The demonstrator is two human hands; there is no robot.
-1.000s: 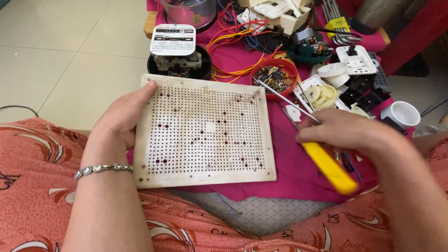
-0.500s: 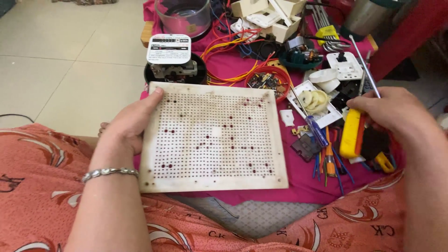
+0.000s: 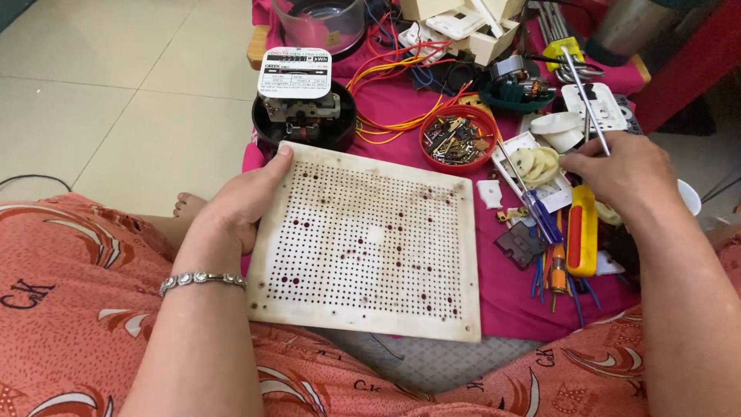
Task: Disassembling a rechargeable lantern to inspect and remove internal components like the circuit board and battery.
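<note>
On my lap and a magenta cloth (image 3: 509, 301) lies a white perforated board (image 3: 363, 247) with dark red spots. My left hand (image 3: 235, 208), with a bracelet at the wrist, grips the board's left edge, thumb on top. My right hand (image 3: 617, 174) hovers over the tools to the right of the board, fingers closed around a thin metal rod (image 3: 585, 96) that points up and away. A yellow and red screwdriver (image 3: 583, 232) lies on the cloth just below that hand, next to a blue-handled tool (image 3: 542, 215).
Beyond the board stand a round black electric meter (image 3: 303, 104), a red bowl of small metal parts (image 3: 457, 139) and a tangle of orange wires (image 3: 390, 85). White switch parts (image 3: 596, 104), a clear glass cover (image 3: 320, 23) and a white cup (image 3: 689, 197) crowd the right and back. Tiled floor (image 3: 116, 93) lies left.
My right hand moved from the board's right edge out over the tool pile, taking the yellow screwdriver along; its handle now rests on the cloth. The board and left hand barely shifted.
</note>
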